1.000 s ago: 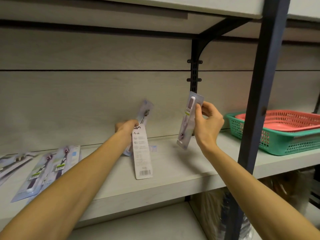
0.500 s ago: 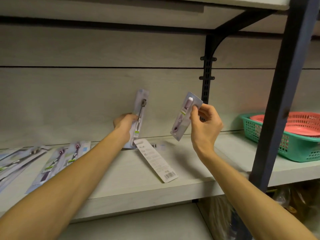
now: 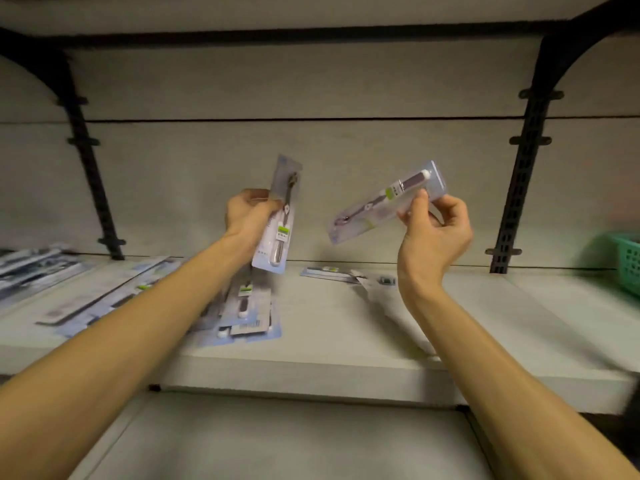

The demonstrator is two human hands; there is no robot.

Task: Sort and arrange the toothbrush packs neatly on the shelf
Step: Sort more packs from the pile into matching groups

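Over the pale grey shelf (image 3: 346,344), we are now tilting our right hand's (image 3: 434,230) clear blister toothbrush pack (image 3: 384,202) toward nine o'clock, while our left hand (image 3: 247,213) is gripping another upright pack (image 3: 282,216), readying both for stacking.

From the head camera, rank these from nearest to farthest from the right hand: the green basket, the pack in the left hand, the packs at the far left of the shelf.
1. Pack in the left hand, just left of the right hand.
2. Green basket, at the right edge.
3. Far-left packs, at the shelf's opposite end.
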